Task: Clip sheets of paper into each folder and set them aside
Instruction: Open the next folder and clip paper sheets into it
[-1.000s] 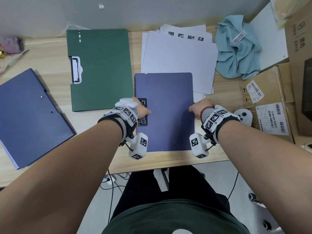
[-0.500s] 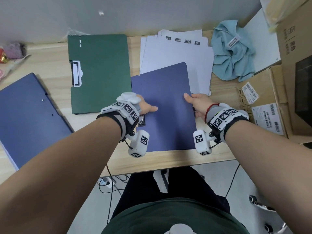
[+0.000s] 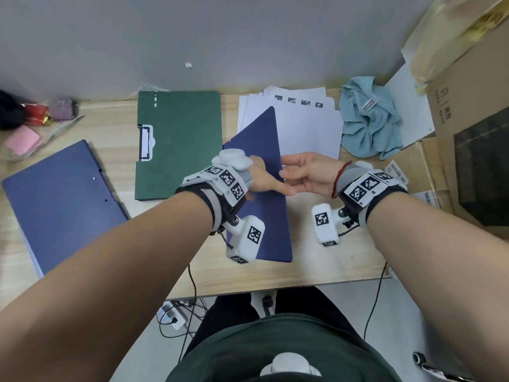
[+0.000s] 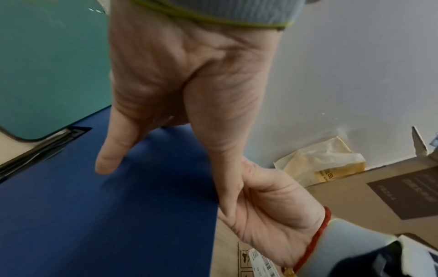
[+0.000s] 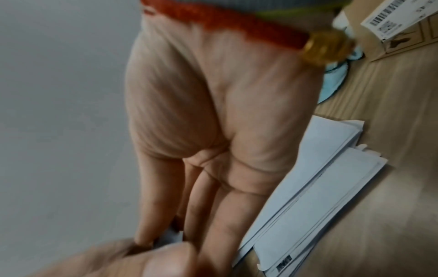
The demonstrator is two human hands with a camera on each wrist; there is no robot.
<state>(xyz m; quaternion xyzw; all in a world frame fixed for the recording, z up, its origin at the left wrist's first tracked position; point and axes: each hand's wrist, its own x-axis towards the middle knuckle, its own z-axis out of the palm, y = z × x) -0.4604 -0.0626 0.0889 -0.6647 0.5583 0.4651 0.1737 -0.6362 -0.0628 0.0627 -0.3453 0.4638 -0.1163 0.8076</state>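
Blue folder (image 3: 264, 161) tilts up between both hands, its cover unmarked.

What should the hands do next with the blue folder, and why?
Probably swing the blue folder's raised cover fully open. It stands tilted up on edge, both the left hand and right hand at its rim, and the paper stack waits behind.

Even soft indoor light, faint shadows; head view bends at edges; right wrist view motion-blurred.
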